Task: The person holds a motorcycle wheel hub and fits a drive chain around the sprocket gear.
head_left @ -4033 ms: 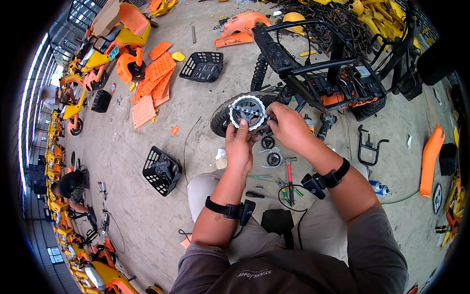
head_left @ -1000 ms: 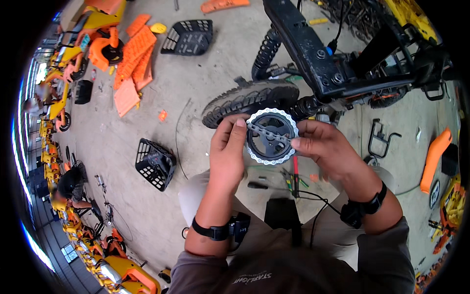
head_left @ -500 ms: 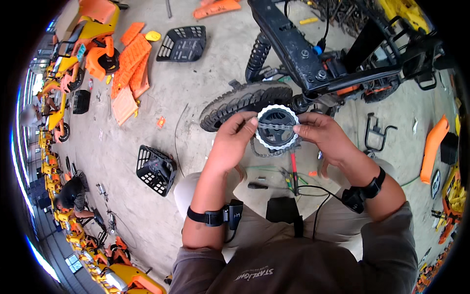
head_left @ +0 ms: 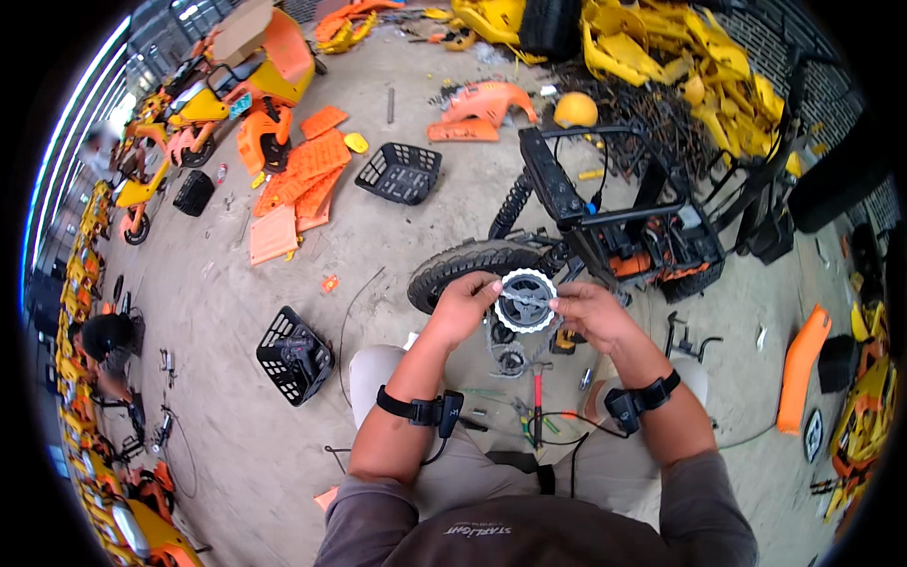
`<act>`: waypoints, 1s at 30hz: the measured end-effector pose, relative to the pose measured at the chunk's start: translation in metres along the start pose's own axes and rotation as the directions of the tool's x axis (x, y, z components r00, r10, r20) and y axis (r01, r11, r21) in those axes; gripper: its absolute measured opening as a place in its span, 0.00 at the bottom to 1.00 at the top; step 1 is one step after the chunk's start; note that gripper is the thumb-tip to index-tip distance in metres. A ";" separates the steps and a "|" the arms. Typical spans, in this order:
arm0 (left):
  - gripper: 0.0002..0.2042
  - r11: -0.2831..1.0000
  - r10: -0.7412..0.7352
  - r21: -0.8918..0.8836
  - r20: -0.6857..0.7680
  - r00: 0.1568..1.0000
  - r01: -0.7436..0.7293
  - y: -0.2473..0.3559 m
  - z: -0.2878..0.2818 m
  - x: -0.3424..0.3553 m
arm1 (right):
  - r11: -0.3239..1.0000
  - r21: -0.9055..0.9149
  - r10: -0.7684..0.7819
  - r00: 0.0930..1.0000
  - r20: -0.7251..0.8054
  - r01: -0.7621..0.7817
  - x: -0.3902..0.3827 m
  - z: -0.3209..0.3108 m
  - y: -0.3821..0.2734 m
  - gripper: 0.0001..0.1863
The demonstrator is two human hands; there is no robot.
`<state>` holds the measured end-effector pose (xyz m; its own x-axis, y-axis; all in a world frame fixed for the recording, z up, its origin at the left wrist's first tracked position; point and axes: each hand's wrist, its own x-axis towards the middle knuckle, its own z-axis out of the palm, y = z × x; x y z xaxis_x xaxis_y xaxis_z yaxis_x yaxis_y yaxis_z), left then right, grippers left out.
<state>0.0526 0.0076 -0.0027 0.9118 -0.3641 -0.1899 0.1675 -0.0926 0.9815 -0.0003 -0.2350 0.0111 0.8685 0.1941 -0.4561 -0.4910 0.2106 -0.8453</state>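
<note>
Left hand [head_left: 463, 307] at 10 o'clock, right hand [head_left: 595, 313] at 3, pinch chain [head_left: 526, 300] across gear [head_left: 526, 317], apparently aligning; steadiness needed next.

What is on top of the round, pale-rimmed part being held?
A chain crosses the face of the round part between the left hand and right hand. The strip beneath it is covered; the part's back is hidden.
</note>
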 end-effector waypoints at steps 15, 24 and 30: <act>0.13 0.980 0.172 0.125 -0.141 0.975 -0.155 0.021 0.042 -0.076 | 0.926 0.324 -0.154 0.978 -0.139 0.192 -0.053 0.014 0.033 0.20; 0.15 0.994 -0.095 0.025 -0.317 0.944 0.108 -0.069 0.042 -0.088 | 0.992 0.124 0.005 0.961 -0.277 0.030 -0.023 0.046 0.094 0.11; 0.15 0.998 0.048 0.040 -0.307 0.950 -0.038 -0.051 0.050 -0.090 | 0.984 0.126 -0.079 0.949 -0.306 0.123 -0.010 0.047 0.099 0.14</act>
<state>-0.0564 -0.0015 -0.0366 0.9899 -0.0658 -0.1257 0.1176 -0.1155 0.9863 -0.0612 -0.1715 -0.0551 0.8837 -0.1253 -0.4510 -0.3855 0.3518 -0.8530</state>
